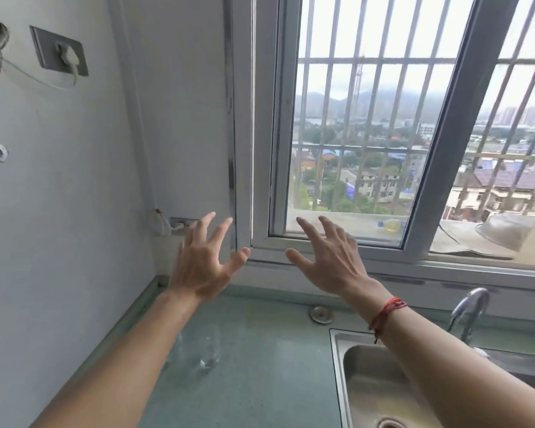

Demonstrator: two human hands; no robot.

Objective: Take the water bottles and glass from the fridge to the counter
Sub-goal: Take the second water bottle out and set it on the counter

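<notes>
Both our hands are up in front of the window (349, 143), and they hold nothing. The left hand (203, 267) has its fingers (221, 231) spread wide. The right hand (331, 262) has its fingers (309, 231) spread wide too.

The glass (209, 350) stands upright on the table (260, 366), well below the fingers and back toward us. It sits just beside our left arm, so the left hand is the nearer one. It is clear and blurry, so we can hardly make out its rim.

We see no bottles on the table and no fridge here. We think the bottles come next, and for that we must turn away from the sink (368, 381).
</notes>
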